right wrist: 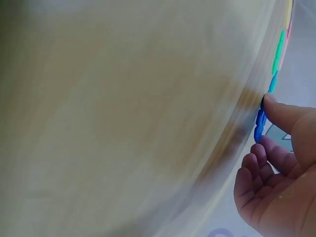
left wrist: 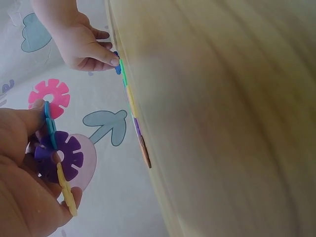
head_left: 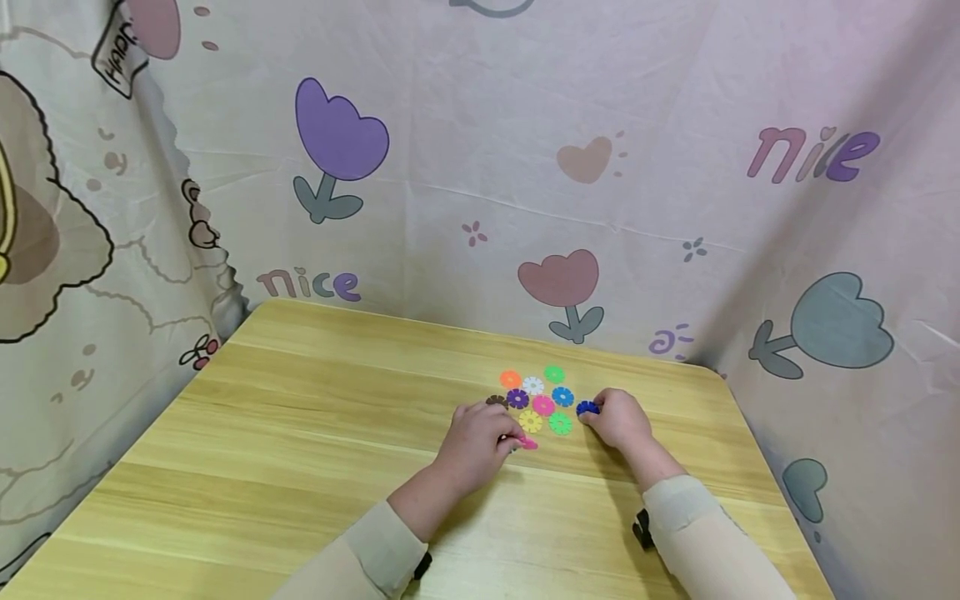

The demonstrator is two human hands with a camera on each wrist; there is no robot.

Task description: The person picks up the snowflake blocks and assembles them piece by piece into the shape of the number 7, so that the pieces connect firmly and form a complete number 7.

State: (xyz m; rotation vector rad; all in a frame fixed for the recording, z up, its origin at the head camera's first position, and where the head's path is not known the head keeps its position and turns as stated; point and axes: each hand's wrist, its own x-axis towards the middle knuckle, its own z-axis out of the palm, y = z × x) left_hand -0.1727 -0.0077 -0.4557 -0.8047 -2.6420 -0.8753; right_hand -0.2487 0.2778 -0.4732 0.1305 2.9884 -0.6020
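Four notched plastic discs, which look slotted together, sit in our left hand (head_left: 474, 446): a hot-pink disc (left wrist: 61, 100), a teal disc (left wrist: 50, 126), a dark-purple disc (left wrist: 74, 155) and a pale-yellow disc (left wrist: 66, 190). Its fingers curl round this cluster, which we hold just above the bench (head_left: 315, 450). Our right hand (head_left: 621, 417) pinches a dark-blue piece (head_left: 588, 408) between thumb and forefinger, low at the bench surface; edge-on, we cannot tell whether it is one disc or several.

Between our hands and a little beyond them, nine more discs lie close together on the wood: an orange one (head_left: 511, 379), a white one (head_left: 533, 385), a far green one (head_left: 554, 374), a light-blue one (head_left: 562, 397), a flat purple one (head_left: 517, 398), a flat pink one (head_left: 543, 406), a bright-yellow one (head_left: 530, 422), a near green one (head_left: 560, 423) and a brown one (head_left: 496, 401), partly hidden by our left hand.

We wear pale sleeves (head_left: 705, 533). Beyond the bench hangs a light cloth (head_left: 450, 125) printed with tulips, hearts and the word "nice".
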